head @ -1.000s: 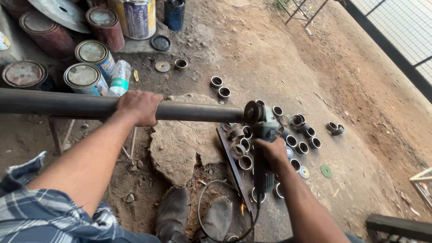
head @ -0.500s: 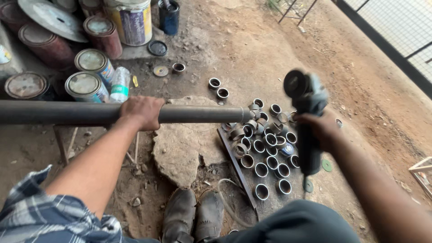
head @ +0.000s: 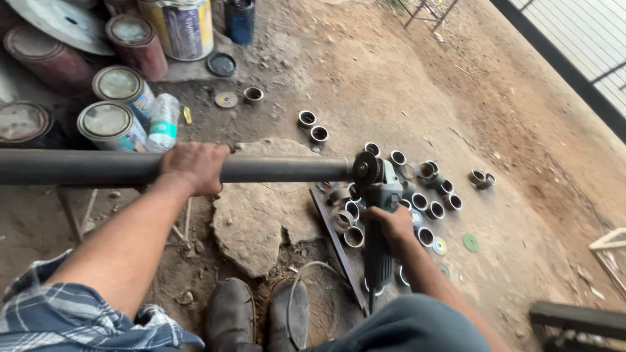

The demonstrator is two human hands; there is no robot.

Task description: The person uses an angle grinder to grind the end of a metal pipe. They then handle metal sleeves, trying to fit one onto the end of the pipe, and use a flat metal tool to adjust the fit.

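A: Where is the long dark pipe (head: 274, 169) lying, and how is it being held?

B: It is stretched level across the view from the left edge, above a flat stone (head: 257, 215) on the dirt floor. It is clasped from above by the left hand (head: 194, 167), the fingers wrapped closed around it.

A: And at its free end?

B: The disc of an angle grinder (head: 377, 195) is set right against the pipe's end face. The grinder's body is gripped by the right hand (head: 391, 225), fingers closed about it, and its cable (head: 297, 287) is trailed down beside the shoes (head: 257, 316).

A: Which step is judged to be in hand?

B: The disc is being brought to the pipe end for a cut or a dressing of the edge; no sparks are seen, so whether metal is being bitten cannot be told.

A: What is called for next?

B: The pipe must be kept pinned steady and the disc held square to it.

A: What is found around?

B: Short cut rings (head: 424, 202) are scattered just beyond the end, a flat steel bar (head: 336, 241) is laid beneath, and paint tins (head: 111, 124) are stacked well behind.
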